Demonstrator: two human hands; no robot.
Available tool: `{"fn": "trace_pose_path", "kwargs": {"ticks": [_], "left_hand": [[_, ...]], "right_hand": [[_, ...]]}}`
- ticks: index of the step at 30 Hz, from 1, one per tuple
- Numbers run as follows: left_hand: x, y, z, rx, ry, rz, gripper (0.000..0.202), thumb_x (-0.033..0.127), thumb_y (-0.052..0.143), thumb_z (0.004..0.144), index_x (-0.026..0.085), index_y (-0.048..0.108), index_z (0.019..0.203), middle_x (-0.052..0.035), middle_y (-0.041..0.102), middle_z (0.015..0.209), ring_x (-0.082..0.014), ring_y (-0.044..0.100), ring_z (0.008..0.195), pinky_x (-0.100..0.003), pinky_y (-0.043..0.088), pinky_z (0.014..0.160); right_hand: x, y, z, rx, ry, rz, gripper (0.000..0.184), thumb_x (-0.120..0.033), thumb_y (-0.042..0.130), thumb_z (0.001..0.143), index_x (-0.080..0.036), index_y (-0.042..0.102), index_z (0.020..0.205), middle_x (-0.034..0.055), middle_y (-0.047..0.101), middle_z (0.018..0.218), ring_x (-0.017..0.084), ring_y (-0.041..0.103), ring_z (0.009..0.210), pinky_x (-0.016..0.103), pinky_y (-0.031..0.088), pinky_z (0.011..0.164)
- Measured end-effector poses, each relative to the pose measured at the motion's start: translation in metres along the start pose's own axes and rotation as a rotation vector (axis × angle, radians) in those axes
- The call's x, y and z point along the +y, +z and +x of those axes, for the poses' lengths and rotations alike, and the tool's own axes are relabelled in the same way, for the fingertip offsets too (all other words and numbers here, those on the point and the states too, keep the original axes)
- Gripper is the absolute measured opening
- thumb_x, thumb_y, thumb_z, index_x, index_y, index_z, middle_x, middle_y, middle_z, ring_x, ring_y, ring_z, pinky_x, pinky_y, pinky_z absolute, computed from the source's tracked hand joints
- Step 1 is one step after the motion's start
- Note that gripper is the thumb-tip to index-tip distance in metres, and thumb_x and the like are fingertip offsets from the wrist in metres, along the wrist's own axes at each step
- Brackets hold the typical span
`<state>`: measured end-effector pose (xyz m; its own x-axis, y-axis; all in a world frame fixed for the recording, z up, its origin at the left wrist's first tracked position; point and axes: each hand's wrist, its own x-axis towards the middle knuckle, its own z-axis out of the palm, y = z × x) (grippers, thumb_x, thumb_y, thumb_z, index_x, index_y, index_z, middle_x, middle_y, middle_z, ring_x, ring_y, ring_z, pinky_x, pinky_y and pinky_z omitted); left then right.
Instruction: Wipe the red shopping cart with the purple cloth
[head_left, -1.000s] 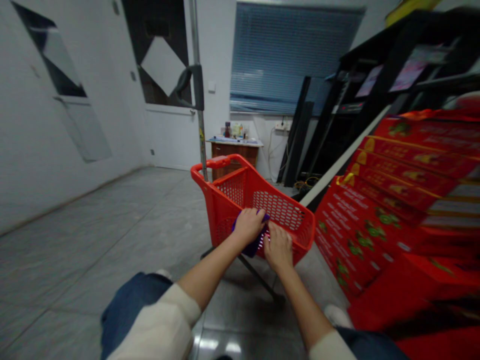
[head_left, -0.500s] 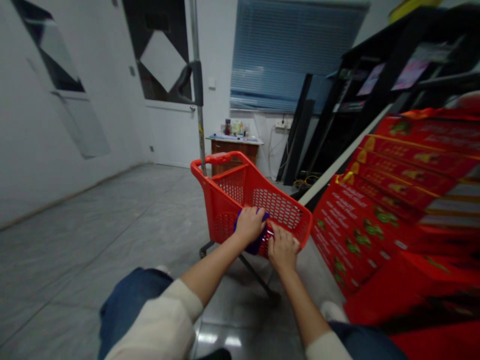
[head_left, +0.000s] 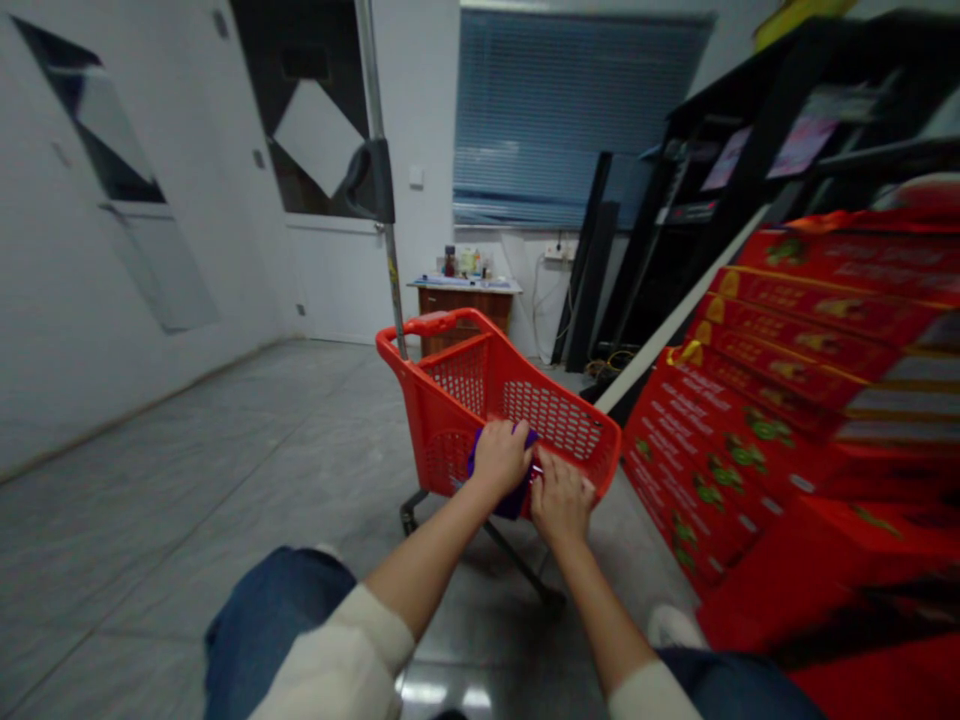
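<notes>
Left hand is clamped over a purple cloth, pressing it on the cart's near wall. Right hand sits just beside it on the rim, can't tell if it's gripping. Looks mid-wipe to me, far walls probably left to do. Both arms reach forward, elbows slightly bent. Red boxes are stacked on the right.

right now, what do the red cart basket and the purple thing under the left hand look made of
Red cart basket: moulded plastic, walls pierced with a hole grid. Purple thing, pressed under the left hand: probably soft cloth, matte and bunched at its edges; blur leaves it open.
</notes>
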<state>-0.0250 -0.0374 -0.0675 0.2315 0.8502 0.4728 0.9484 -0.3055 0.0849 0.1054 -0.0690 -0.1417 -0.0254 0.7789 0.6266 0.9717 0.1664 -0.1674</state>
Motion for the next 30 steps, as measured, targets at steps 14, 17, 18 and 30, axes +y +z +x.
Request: {"fn": "trace_pose_path", "kwargs": {"ticks": [14, 17, 18, 30], "left_hand": [[-0.025, -0.009, 0.008, 0.000, -0.071, 0.039, 0.021, 0.031, 0.052, 0.094, 0.019, 0.056, 0.110, -0.0095, 0.064, 0.103, -0.0237, 0.058, 0.100, -0.035, 0.043, 0.091], [-0.009, -0.002, 0.002, -0.011, 0.014, -0.006, 0.025, 0.032, 0.053, 0.093, 0.020, 0.055, 0.114, -0.0089, 0.064, 0.108, -0.0232, 0.058, 0.102, -0.035, 0.043, 0.091], [-0.009, -0.002, 0.003, -0.018, 0.032, -0.010, 0.025, 0.033, 0.054, 0.093, 0.020, 0.054, 0.115, -0.0086, 0.064, 0.108, -0.0231, 0.059, 0.102, -0.035, 0.043, 0.091], [-0.018, -0.002, 0.003, -0.017, -0.058, -0.012, 0.023, 0.032, 0.053, 0.093, 0.020, 0.055, 0.113, -0.0090, 0.064, 0.106, -0.0230, 0.058, 0.102, -0.036, 0.044, 0.092]], "right_hand": [[-0.009, -0.003, 0.004, -0.018, 0.020, -0.010, 0.048, -0.026, 0.040, 0.094, -0.020, 0.052, 0.140, 0.0119, 0.064, 0.128, 0.025, 0.050, 0.112, 0.041, 0.028, 0.095], [-0.009, -0.006, 0.004, -0.050, 0.005, -0.005, 0.048, -0.026, 0.039, 0.094, -0.020, 0.051, 0.141, 0.0117, 0.062, 0.131, 0.025, 0.050, 0.115, 0.042, 0.028, 0.100], [-0.007, -0.008, 0.004, -0.056, -0.004, -0.003, 0.048, -0.026, 0.038, 0.095, -0.020, 0.051, 0.141, 0.0113, 0.061, 0.133, 0.025, 0.049, 0.117, 0.041, 0.028, 0.101], [0.006, -0.006, -0.008, 0.016, -0.039, 0.031, 0.045, -0.025, 0.041, 0.094, -0.021, 0.054, 0.137, 0.0101, 0.064, 0.125, 0.024, 0.051, 0.110, 0.038, 0.033, 0.098]]}}
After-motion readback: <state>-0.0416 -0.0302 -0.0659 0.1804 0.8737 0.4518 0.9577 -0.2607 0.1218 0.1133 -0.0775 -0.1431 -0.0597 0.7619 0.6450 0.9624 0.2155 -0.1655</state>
